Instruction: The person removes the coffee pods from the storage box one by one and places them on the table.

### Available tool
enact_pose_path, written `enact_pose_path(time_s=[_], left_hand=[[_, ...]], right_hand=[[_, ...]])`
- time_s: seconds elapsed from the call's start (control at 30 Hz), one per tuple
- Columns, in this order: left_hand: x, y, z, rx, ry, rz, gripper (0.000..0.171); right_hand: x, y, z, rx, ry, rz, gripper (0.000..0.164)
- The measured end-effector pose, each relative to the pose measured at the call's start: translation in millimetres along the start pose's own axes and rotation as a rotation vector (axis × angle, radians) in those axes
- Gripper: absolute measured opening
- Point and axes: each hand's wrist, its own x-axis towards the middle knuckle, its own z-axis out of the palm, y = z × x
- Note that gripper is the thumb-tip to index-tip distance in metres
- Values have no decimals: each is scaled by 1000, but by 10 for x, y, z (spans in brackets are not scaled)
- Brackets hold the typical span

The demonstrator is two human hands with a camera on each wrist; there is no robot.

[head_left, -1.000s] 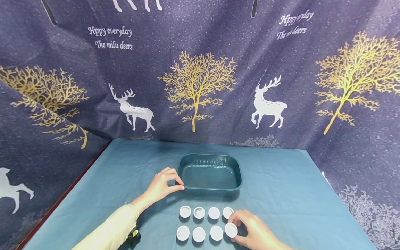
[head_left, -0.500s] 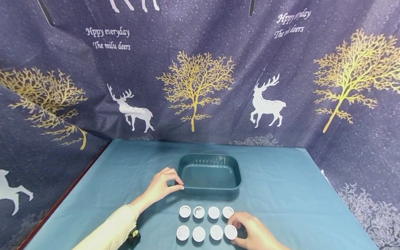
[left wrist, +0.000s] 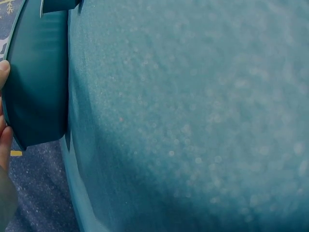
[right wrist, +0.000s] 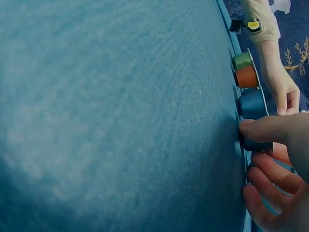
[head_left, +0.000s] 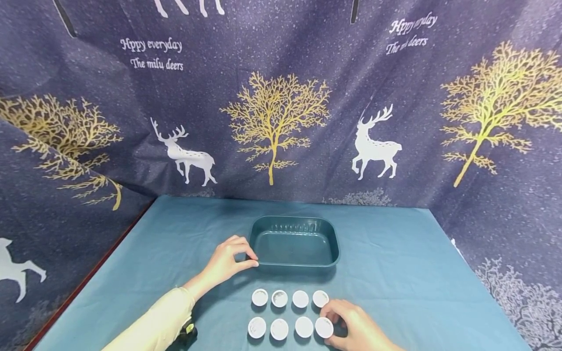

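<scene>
My left hand (head_left: 226, 262) pinches the front left corner of a dark green rectangular tray (head_left: 294, 266), whose visible inside is bare. In the left wrist view, its fingers (left wrist: 4, 68) hold the rim of the tray (left wrist: 38, 82). Coffee capsules with white lids stand in two rows in front of the tray. Between thumb and fingers, my right hand (head_left: 361, 327) holds the coffee capsule (head_left: 324, 327) at the right end of the front row. From the right wrist, this capsule (right wrist: 258, 145) looks dark and partly hidden by the thumb, close against the cloth.
Beside the held capsule stand a blue capsule (right wrist: 252, 105), an orange one (right wrist: 246, 76) and a green one (right wrist: 242, 60). Another capsule (head_left: 320, 298) sits just behind the right fingertips. A teal cloth (head_left: 417, 273) covers the table; a patterned curtain (head_left: 307, 48) hangs behind.
The coffee capsule in my right hand has shifted slightly toward the front, into line with its row. My left hand stays on the tray's corner.
</scene>
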Motion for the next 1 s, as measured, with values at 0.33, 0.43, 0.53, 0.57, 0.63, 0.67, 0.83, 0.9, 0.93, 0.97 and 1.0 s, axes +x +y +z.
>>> enact_pose_path(time_s=[0.33, 0.43, 0.53, 0.57, 0.63, 0.67, 0.83, 0.9, 0.93, 0.97, 1.0], left_hand=[[-1, 3, 2, -5, 6, 5, 16], [-9, -1, 9, -6, 5, 3, 17], [-8, 0, 10, -6, 4, 2, 17], [-6, 1, 9, -5, 3, 1, 17], [-1, 4, 8, -4, 2, 1, 17], [1, 4, 7, -4, 1, 1, 16], [8, 1, 5, -7, 0, 0, 16], [5, -1, 6, -7, 0, 0, 16], [4, -2, 6, -6, 1, 0, 16], [2, -3, 8, -4, 1, 0, 16], [0, -3, 9, -2, 1, 0, 16]], right_hand=[[-23, 2, -26, 35, -12, 31, 48], [-25, -2, -23, 40, -16, 40, 48], [-24, -1, -20, 53, -20, 49, 47], [-23, 0, -21, 60, -22, 54, 47], [-25, 4, -26, 75, -28, 62, 47], [-26, 7, -29, 78, -31, 64, 47], [-38, 26, -46, 82, -35, 65, 49], [-46, 34, -50, 79, -35, 65, 49], [-50, 36, -54, 78, -34, 65, 49], [-55, 37, -58, 77, -34, 66, 48], [-59, 36, -62, 72, -32, 67, 48]])
